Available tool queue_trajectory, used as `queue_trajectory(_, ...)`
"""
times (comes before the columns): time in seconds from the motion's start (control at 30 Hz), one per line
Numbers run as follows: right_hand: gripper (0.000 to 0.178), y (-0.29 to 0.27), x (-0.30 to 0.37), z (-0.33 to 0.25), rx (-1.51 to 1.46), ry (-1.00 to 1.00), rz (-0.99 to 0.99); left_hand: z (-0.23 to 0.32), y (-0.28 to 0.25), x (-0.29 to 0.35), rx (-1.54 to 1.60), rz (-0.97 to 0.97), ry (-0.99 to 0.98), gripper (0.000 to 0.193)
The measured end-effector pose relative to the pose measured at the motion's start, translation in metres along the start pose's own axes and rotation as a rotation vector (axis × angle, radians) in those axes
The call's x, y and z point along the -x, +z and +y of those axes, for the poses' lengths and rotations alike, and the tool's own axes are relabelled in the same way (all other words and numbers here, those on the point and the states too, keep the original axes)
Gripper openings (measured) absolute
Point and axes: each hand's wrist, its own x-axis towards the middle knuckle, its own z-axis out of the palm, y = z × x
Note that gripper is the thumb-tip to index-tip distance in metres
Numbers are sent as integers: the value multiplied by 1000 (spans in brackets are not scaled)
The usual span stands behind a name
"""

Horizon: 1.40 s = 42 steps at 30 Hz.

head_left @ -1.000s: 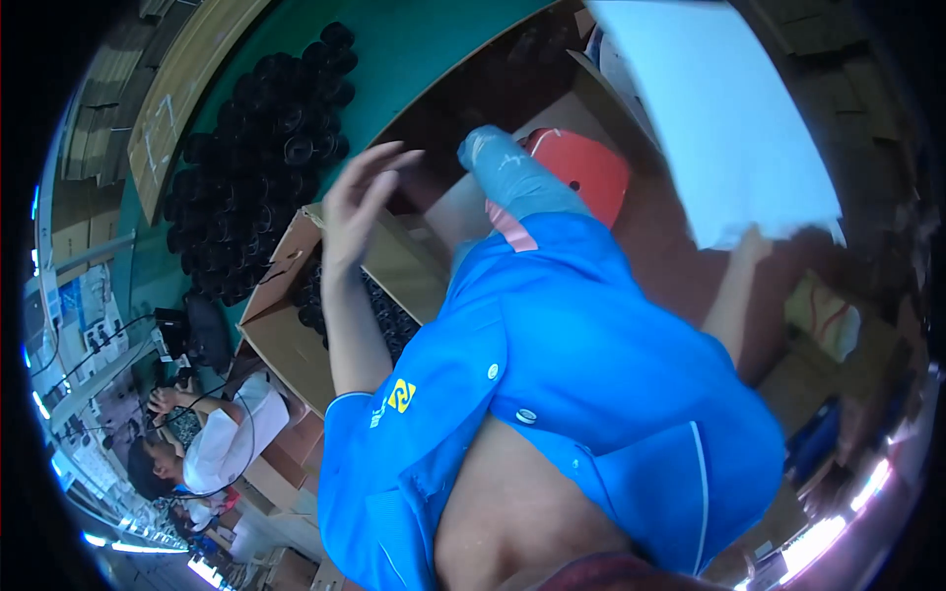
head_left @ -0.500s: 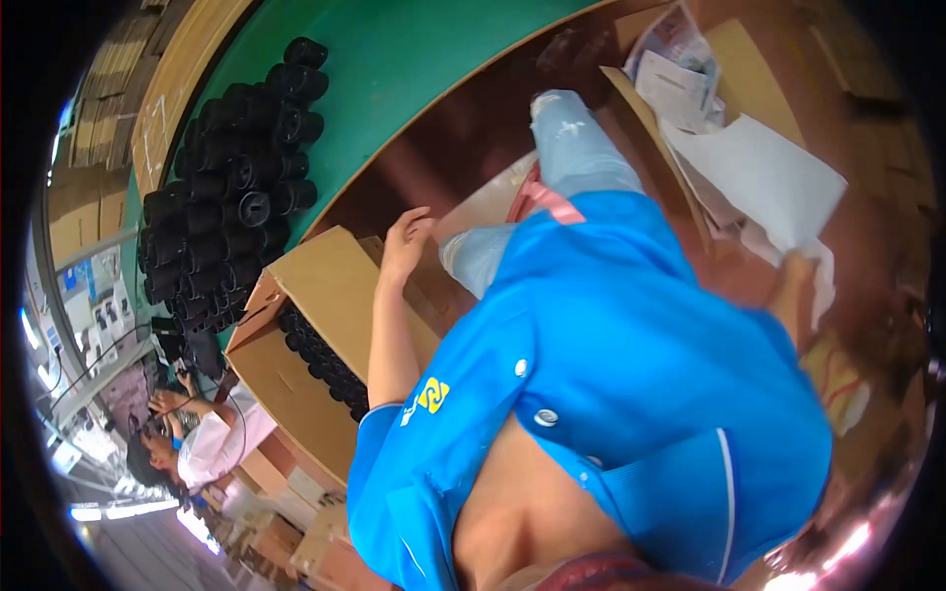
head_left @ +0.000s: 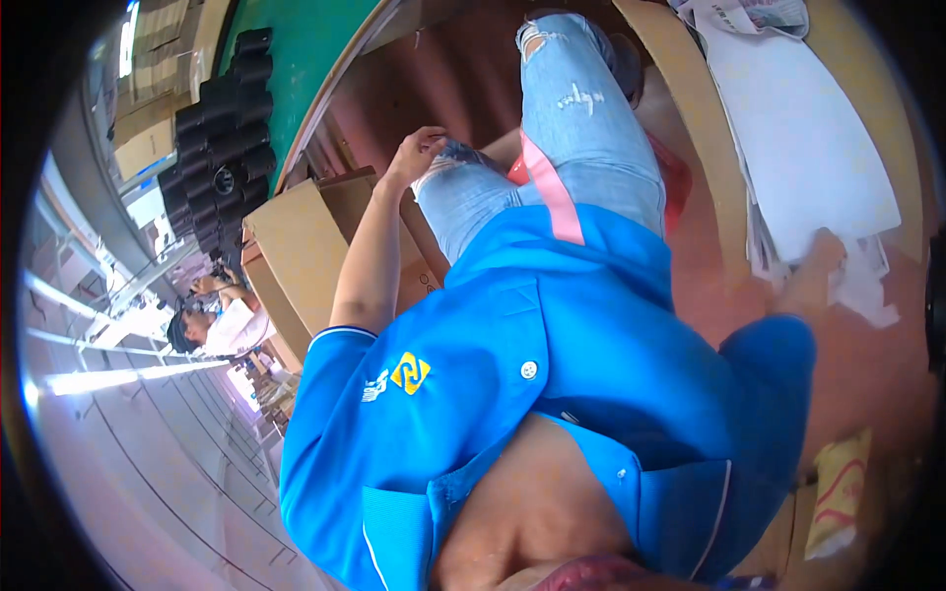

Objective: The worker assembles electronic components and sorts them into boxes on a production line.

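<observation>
My left hand (head_left: 419, 158) hovers by my left knee, fingers loosely bent, nothing visible in it. To the right, my right hand (head_left: 820, 258) grips the near edge of a large white paper sheet (head_left: 798, 128). Crumpled thinner paper (head_left: 865, 294) hangs beside that hand. The sheet lies across an open cardboard box (head_left: 705, 123), over other papers. A printed plastic bag (head_left: 754, 15) rests at the sheet's far end.
Black cylindrical parts (head_left: 222, 148) are stacked on a green tabletop (head_left: 296, 59) at the far left. A cardboard box (head_left: 296, 251) stands beside my left forearm. Beyond it, another person (head_left: 227, 320) works. A yellowish packet (head_left: 838, 497) lies at lower right.
The view has shifted, so the black parts show less and the boxed papers more. My right hand has stayed on the white sheet, which now looks flatter. My left hand remains near the knee.
</observation>
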Motion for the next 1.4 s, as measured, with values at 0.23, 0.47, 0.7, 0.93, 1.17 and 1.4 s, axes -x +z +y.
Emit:
queue_trajectory(0.23, 32, 23, 31, -30, -185, 162, 105, 0, -13, 38, -278, 68, 36, 34)
queue_trajectory(0.47, 35, 28, 69, -59, -330, 366, 198, 1, -2, 64, -374, 47, 3, 34)
queue_trajectory(0.7, 38, 23, 80, -102, -477, 544, 280, -33, 3, 90, -182, 313, 8, 36)
queue_trajectory(0.93, 42, 8, 33, -233, -722, 538, 268, -126, 84, 157, -3, 393, -317, 33)
queue_trajectory(1.17, 45, -14, 26, -315, -1034, 219, 88, -176, 189, 183, 591, 25, -750, 32)
queue_trajectory(1.4, 27, -51, 46, -518, -1031, -700, -368, -246, 278, 152, 1139, -235, -703, 60)
